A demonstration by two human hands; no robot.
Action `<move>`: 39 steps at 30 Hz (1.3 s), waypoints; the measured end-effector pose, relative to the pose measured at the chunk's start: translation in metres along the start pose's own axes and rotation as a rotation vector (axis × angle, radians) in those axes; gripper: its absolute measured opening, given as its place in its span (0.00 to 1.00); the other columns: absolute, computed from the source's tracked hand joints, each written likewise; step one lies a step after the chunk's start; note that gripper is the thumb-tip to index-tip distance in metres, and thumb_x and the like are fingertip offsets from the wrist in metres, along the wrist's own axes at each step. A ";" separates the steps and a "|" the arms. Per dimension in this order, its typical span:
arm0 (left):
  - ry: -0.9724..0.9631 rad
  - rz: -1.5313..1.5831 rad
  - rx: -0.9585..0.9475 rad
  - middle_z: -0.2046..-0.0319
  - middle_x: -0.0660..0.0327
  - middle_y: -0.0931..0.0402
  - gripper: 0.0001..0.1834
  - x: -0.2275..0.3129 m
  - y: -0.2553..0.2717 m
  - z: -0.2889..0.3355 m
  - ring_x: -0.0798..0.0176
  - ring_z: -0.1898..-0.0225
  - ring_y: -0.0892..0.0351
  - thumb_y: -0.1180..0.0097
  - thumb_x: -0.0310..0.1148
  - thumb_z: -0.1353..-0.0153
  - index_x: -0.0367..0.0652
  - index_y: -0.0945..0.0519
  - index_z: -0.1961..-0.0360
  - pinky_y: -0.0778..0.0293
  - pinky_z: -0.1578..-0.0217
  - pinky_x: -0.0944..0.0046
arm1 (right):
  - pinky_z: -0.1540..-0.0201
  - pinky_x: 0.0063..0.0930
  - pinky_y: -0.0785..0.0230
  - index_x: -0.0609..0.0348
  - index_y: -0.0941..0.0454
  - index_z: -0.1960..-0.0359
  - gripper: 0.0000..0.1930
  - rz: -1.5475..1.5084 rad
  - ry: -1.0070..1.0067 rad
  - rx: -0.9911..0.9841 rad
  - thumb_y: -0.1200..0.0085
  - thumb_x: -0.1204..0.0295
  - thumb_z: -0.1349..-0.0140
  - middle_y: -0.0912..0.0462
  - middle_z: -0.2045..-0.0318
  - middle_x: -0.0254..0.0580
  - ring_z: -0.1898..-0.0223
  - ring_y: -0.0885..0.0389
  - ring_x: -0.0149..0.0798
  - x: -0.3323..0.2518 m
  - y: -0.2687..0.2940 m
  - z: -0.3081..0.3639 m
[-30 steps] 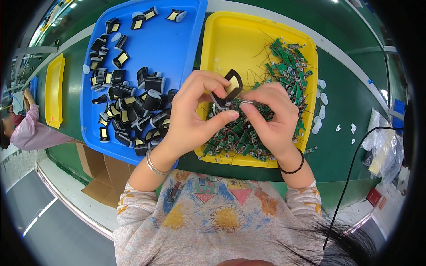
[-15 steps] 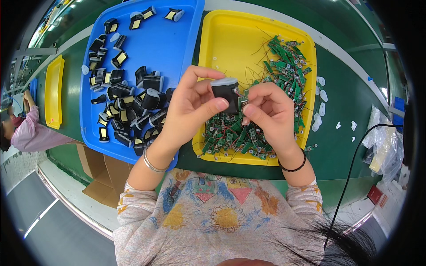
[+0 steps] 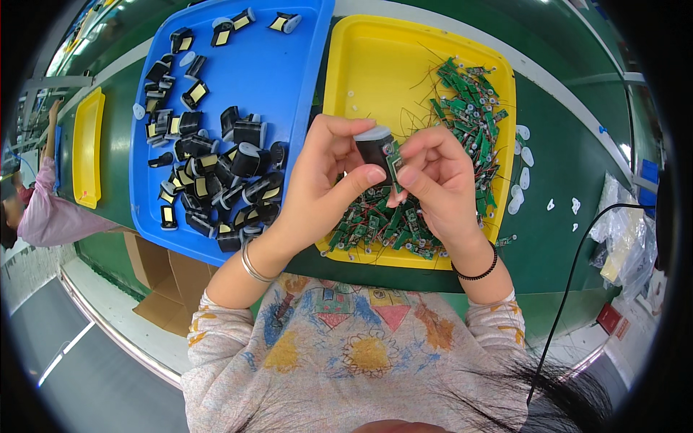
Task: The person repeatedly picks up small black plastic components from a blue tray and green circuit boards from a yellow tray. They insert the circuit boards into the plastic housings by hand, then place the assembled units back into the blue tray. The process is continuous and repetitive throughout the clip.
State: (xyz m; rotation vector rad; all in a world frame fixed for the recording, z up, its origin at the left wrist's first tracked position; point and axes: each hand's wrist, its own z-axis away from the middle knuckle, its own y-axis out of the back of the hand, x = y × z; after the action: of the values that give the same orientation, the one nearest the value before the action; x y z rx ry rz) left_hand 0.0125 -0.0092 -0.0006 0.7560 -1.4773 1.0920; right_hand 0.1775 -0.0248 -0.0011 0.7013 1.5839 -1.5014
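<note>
Yellow tray (image 3: 375, 61): far-left part passable, circuit boards (image 3: 473, 112) obstruct right side; blue tray (image 3: 278, 79): black housings (image 3: 247, 162) obstruct near half; left hand (image 3: 320, 167) crosses gap between trays

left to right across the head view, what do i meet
Narrow yellow plastic tray, large blue plastic tray, left hand, black case with grey cap, green circuit board, right hand, white oval discs, clear plastic bags.

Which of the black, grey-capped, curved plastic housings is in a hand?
The black housing in the left hand, grey cap upward; the others lie in the blue rectangular plastic tray.
</note>
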 end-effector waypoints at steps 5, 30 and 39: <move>-0.086 -0.356 0.023 0.60 0.56 0.28 0.22 0.002 0.001 0.003 0.68 0.62 0.28 0.46 0.25 0.44 0.39 0.39 0.50 0.32 0.61 0.70 | 0.73 0.19 0.27 0.66 0.30 0.65 0.08 0.000 -0.104 0.004 0.46 0.79 0.46 0.25 0.74 0.37 0.77 0.24 0.26 -0.001 0.002 -0.001; -0.368 -0.408 0.013 0.54 0.41 0.31 0.22 -0.013 0.001 0.006 0.55 0.53 0.27 0.48 0.26 0.43 0.39 0.42 0.50 0.30 0.55 0.63 | 0.73 0.17 0.29 0.69 0.26 0.67 0.07 0.011 -0.129 -0.038 0.47 0.75 0.44 0.21 0.74 0.40 0.76 0.22 0.28 -0.005 0.000 0.003; -0.503 -0.332 0.020 0.55 0.43 0.31 0.23 -0.017 -0.001 0.007 0.50 0.51 0.28 0.46 0.26 0.44 0.39 0.42 0.50 0.31 0.52 0.59 | 0.73 0.16 0.28 0.67 0.25 0.68 0.06 0.012 -0.113 -0.059 0.46 0.75 0.44 0.20 0.75 0.38 0.76 0.21 0.29 -0.006 0.001 0.005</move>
State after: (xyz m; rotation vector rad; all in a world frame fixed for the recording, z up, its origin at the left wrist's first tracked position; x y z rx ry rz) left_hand 0.0142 -0.0173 -0.0163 1.3067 -1.6738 0.6903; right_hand 0.1823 -0.0292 0.0039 0.5813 1.5295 -1.4538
